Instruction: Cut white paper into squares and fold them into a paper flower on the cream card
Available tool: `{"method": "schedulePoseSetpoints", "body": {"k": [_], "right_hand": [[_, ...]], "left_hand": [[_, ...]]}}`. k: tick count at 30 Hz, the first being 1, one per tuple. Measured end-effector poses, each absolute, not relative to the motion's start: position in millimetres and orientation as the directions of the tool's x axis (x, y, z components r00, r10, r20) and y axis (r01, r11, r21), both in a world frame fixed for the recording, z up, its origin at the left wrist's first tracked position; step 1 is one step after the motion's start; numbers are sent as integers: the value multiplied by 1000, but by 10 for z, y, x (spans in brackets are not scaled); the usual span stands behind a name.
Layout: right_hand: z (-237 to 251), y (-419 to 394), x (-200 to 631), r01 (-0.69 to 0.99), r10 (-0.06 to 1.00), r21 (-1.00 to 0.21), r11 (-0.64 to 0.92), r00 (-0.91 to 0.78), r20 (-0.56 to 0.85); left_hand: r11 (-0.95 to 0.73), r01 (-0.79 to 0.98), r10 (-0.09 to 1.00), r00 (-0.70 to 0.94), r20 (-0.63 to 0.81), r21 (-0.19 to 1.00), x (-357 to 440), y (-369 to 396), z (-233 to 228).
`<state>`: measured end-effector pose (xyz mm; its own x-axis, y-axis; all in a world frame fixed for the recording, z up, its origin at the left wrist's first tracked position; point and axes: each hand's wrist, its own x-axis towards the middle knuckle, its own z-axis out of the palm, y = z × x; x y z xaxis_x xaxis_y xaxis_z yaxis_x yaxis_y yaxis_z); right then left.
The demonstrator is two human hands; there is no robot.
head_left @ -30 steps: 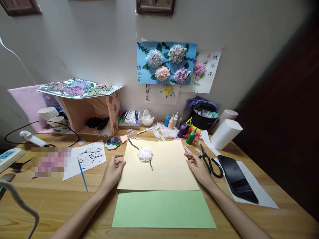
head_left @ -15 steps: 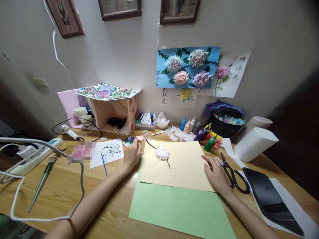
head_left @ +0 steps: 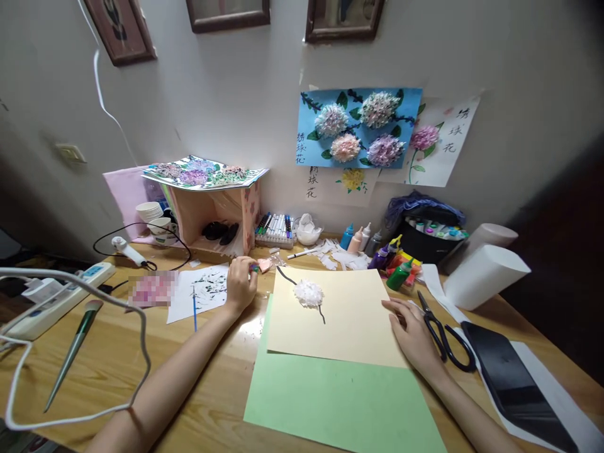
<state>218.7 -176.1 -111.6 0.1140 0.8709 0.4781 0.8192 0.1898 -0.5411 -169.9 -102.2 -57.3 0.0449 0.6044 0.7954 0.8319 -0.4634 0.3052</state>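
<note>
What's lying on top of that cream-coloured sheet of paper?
A white paper flower with a dark stem sits on the cream sheet; the right hand rests on its edge. Anything beneath the flower is hidden.

- I read soft, even daylight across the wooden table; overall level moderate, nothing blown out.
- Pale glare patch on the wall behind the pink wooden shelf, brightest spot in view.
- Faint sheen on the tabletop beside the left hand, near the cream paper.
- Shadows weak, short, soft-edged under the arms and the right hand.
- Right edge and lower corners fall off into dark vignette.
- Wide-angle bending: wall frames lean, table edges curve.
- Centre sharp; the white cable close to the lens is soft.
</note>
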Motion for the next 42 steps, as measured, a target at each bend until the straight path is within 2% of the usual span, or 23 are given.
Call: {"method": "schedulePoseSetpoints", "body": {"k": [4, 10, 13, 17, 21, 25, 30, 35, 42], "right_hand": [[-1118, -1774, 2191, 812, 874, -554, 186, 121, 471], [-1155, -1776, 2184, 749, 889, -644, 157, 177, 423], [-1149, -1789, 2157, 727, 891, -673, 138, 205, 405], [-1102, -1814, 2123, 508, 933, -858, 73, 269, 238], [-1008, -1849, 2120, 220, 959, -975, 20, 271, 81], [-825, -1893, 2157, 112, 975, -993, -42, 220, -16], [-553, -1935, 2284, 28, 948, -991, -131, 295, -117], [-524, -1925, 2416, -11, 943, -981, -195, 273, -190], [-644, -1862, 2254, 90, 896, -964, -252, 399, -197]], "left_hand": [[-474, 824, 605, 49, 795, 310, -1722, -1143, -605], [-475, 841, 687, 170, 706, 260, -1621, -1162, -626], [-459, 842, 759, 204, 619, 285, -1576, -1168, -631], [-461, 824, 821, 255, 511, 329, -1490, -1209, -649], [-492, 812, 793, 270, 546, 314, -1470, -1238, -649], [-525, 793, 744, 252, 619, 308, -1510, -1240, -624], [-522, 765, 730, 173, 661, 377, -1532, -1308, -498], [-469, 771, 768, 116, 630, 431, -1672, -1491, -399], [-317, 774, 872, 10, 490, 548, -1994, -1661, -442]]}}
